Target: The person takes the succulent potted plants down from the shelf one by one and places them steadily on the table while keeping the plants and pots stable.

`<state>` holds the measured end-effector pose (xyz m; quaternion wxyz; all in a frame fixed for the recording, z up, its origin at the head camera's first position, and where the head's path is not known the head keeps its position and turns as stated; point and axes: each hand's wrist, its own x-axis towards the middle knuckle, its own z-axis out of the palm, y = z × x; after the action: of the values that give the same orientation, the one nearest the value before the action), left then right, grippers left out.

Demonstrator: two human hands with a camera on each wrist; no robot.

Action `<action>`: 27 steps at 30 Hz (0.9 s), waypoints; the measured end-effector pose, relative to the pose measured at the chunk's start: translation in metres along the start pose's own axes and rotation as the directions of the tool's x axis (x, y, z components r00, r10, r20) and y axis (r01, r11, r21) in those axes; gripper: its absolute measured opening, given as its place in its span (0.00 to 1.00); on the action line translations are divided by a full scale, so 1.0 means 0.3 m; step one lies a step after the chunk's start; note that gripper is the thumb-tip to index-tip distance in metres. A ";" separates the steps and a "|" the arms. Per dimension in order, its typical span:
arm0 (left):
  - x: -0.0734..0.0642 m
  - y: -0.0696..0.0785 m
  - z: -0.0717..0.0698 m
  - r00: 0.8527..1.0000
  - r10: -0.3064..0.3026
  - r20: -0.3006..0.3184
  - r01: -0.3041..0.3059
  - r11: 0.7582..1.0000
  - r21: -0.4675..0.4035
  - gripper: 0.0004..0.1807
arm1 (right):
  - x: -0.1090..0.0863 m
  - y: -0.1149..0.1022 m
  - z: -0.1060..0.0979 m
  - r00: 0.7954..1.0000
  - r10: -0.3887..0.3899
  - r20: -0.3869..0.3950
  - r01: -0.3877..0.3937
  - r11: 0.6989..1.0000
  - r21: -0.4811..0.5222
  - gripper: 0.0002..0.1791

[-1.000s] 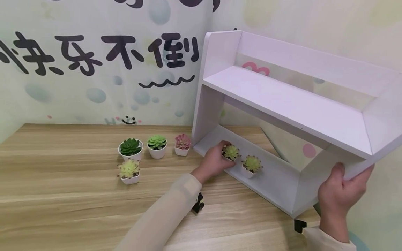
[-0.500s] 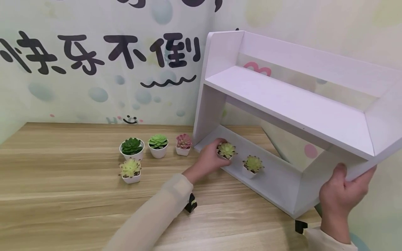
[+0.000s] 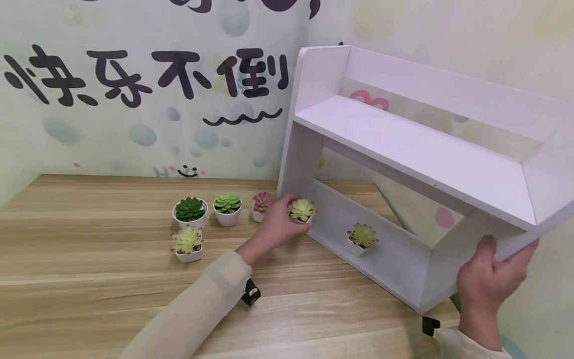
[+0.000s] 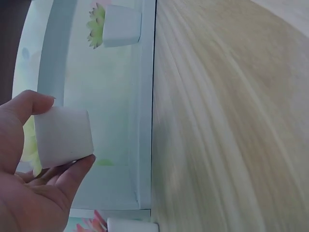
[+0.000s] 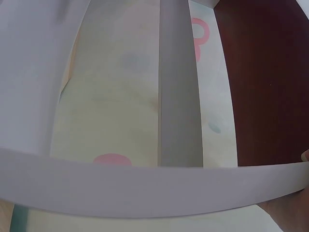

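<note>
My left hand (image 3: 279, 223) pinches a small white pot with a yellow-green succulent (image 3: 301, 209), at the left end of the shelf's lower board. In the left wrist view, thumb and fingers grip opposite sides of that white pot (image 4: 65, 137), which hangs apart from the board. The right hand (image 3: 486, 279) holds the right side panel of a white two-tier shelf (image 3: 412, 142), thumb on the inner face. Another yellow-green succulent (image 3: 360, 239) stands on the lower board. Most of the right hand is hidden in the right wrist view, where the panel edge (image 5: 145, 191) crosses the frame.
Left of the shelf, on the wooden table (image 3: 112, 284), stand a dark green succulent (image 3: 190, 210), a bright green one (image 3: 227, 203), a red one (image 3: 261, 202) partly behind my left hand, and another yellow-green one (image 3: 188, 244). A printed wall sheet (image 3: 134, 124) hangs behind.
My left hand has moved left with the pinched succulent, away from the one on the lower board. The right hand keeps its hold on the shelf, and the head view has shifted slightly.
</note>
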<state>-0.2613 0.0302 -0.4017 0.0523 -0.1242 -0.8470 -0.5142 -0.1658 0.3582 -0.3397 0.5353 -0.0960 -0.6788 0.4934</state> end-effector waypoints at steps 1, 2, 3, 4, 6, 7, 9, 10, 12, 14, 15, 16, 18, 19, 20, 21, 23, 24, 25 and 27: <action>-0.003 0.001 -0.005 1.000 -0.003 -0.002 0.003 1.000 0.003 0.39 | 0.000 0.001 0.000 1.000 0.001 -0.001 -0.001 1.000 0.000 0.28; -0.006 0.002 -0.010 1.000 -0.006 -0.003 0.006 1.000 0.004 0.39 | 0.000 0.001 0.000 1.000 0.002 -0.003 -0.002 1.000 0.000 0.28; -0.009 0.003 -0.015 1.000 -0.012 -0.002 0.012 1.000 0.005 0.39 | -0.001 0.002 0.000 1.000 0.002 -0.002 -0.002 1.000 0.001 0.28; -0.011 0.005 -0.020 1.000 -0.020 0.001 0.020 1.000 0.004 0.40 | -0.001 0.002 0.000 1.000 0.002 -0.001 -0.002 1.000 0.004 0.28; -0.016 0.008 -0.032 0.999 -0.034 0.005 0.033 0.999 0.010 0.40 | -0.001 0.003 0.001 1.000 0.001 0.001 -0.001 1.000 0.006 0.28; -0.018 0.010 -0.039 0.999 -0.042 0.009 0.042 0.999 0.010 0.41 | 0.000 0.003 0.002 1.000 0.000 0.001 0.000 1.000 0.007 0.28; -0.023 0.012 -0.051 0.999 -0.052 0.012 0.052 0.998 0.021 0.41 | 0.000 0.004 0.003 1.000 0.000 0.000 0.000 1.000 0.007 0.28; -0.026 0.012 -0.057 0.999 -0.053 0.012 0.053 0.998 0.029 0.42 | 0.000 0.004 0.004 1.000 0.001 -0.002 -0.001 1.000 0.006 0.28; -0.032 0.013 -0.069 0.998 -0.057 0.009 0.057 0.998 0.041 0.42 | 0.000 0.005 0.005 1.000 0.002 -0.005 -0.002 1.000 0.005 0.28; -0.039 0.012 -0.081 0.998 -0.061 0.003 0.061 0.997 0.050 0.41 | 0.000 0.006 0.005 1.000 0.003 -0.006 -0.003 1.000 0.005 0.28; -0.043 0.012 -0.087 0.998 -0.066 0.001 0.066 0.997 0.048 0.41 | 0.000 0.006 0.005 1.000 0.003 -0.004 -0.003 1.000 0.005 0.28; -0.048 0.013 -0.094 0.997 -0.072 0.000 0.072 0.996 0.047 0.40 | 0.000 0.006 0.005 1.000 0.003 -0.003 -0.003 1.000 0.006 0.28; -0.057 0.012 -0.106 0.997 -0.081 -0.002 0.081 0.995 0.052 0.40 | 0.000 0.006 0.005 1.000 0.002 0.000 -0.002 1.000 0.006 0.28; -0.062 0.012 -0.111 0.997 -0.082 0.000 0.082 0.995 0.053 0.39 | 0.000 0.006 0.004 1.000 0.001 0.002 -0.001 1.000 0.004 0.28; -0.067 0.011 -0.117 0.997 -0.082 0.003 0.081 0.995 0.055 0.38 | 0.000 0.005 0.004 1.000 0.001 0.001 -0.001 1.000 0.002 0.28; -0.072 0.011 -0.123 0.996 -0.084 0.007 0.083 0.994 0.066 0.38 | 0.000 0.005 0.004 1.000 0.000 0.001 0.000 1.000 0.002 0.28; -0.081 0.008 -0.133 0.996 -0.085 0.010 0.084 0.992 0.094 0.38 | -0.001 0.005 0.004 1.000 0.001 0.000 -0.001 1.000 -0.002 0.28; -0.085 0.007 -0.138 0.996 -0.086 0.012 0.084 0.991 0.104 0.37 | 0.000 0.005 0.004 1.000 0.000 -0.001 0.000 1.000 -0.004 0.28; -0.088 0.005 -0.142 0.996 -0.087 0.014 0.085 0.990 0.112 0.37 | 0.000 0.005 0.004 1.000 0.001 -0.002 -0.001 1.000 -0.005 0.28; -0.095 0.001 -0.149 0.996 -0.088 0.008 0.086 0.985 0.149 0.38 | 0.001 0.005 0.004 1.000 0.001 -0.005 -0.001 1.000 -0.004 0.28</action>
<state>-0.2355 -0.0138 -0.3868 0.0326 -0.0866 -0.8879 -0.4506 -0.1675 0.3584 -0.3407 0.5364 -0.0988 -0.6783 0.4923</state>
